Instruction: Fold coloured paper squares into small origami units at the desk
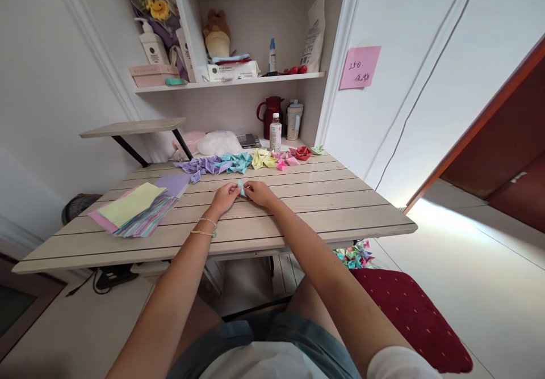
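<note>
Between my two hands, just above the middle of the wooden desk (323, 197), is a small piece of folded light-blue paper (241, 188). My left hand (225, 196) pinches its left side, with bracelets on the wrist behind. On the right side, the fingers of my right hand (259, 192) are closed on the same paper. Fingers cover part of it, so its exact shape is hard to make out. Beyond my hands lies a row of folded paper pieces: purple (203, 165), turquoise (236, 162), yellow (263, 159) and pink (281, 164).
A fanned stack of coloured paper sheets (140, 206) lies at the left. At the back stand a bottle (275, 132), a dark red jug (269, 117) and a tumbler (293, 119). A small raised shelf (134, 127) is at the back left. More folded papers (356, 255) sit below the right edge.
</note>
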{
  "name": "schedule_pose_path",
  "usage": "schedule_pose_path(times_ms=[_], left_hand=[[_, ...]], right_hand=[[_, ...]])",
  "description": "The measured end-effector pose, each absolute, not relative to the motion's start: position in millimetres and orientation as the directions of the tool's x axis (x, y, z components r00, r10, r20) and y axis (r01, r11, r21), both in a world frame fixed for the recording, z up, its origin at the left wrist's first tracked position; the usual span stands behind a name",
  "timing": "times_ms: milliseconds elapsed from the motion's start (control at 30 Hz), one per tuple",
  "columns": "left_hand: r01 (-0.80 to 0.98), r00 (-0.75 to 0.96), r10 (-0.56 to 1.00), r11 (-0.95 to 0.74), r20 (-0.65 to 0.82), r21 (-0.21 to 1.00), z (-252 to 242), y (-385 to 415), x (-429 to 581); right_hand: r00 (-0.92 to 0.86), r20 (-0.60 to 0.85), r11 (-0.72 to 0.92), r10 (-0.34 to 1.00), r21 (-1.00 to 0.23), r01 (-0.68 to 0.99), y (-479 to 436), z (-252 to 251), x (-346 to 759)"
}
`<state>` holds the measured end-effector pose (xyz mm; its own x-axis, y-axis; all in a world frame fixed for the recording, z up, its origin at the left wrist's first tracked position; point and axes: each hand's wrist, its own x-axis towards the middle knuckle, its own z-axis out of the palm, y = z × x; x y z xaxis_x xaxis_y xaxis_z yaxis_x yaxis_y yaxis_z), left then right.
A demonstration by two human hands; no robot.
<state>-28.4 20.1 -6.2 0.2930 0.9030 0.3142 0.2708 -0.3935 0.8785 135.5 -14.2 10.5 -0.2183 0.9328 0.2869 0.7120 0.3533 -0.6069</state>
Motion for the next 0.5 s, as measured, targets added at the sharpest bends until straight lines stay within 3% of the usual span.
schedule_pose_path(times_ms=[500], left_hand=[[0.370, 0.310, 0.890, -0.436, 0.334, 0.820, -5.8, 19.4, -27.2]], right_hand=[[-0.209, 0.290, 0.344, 0.934, -0.567, 0.748, -10.5, 7.8, 136.1]])
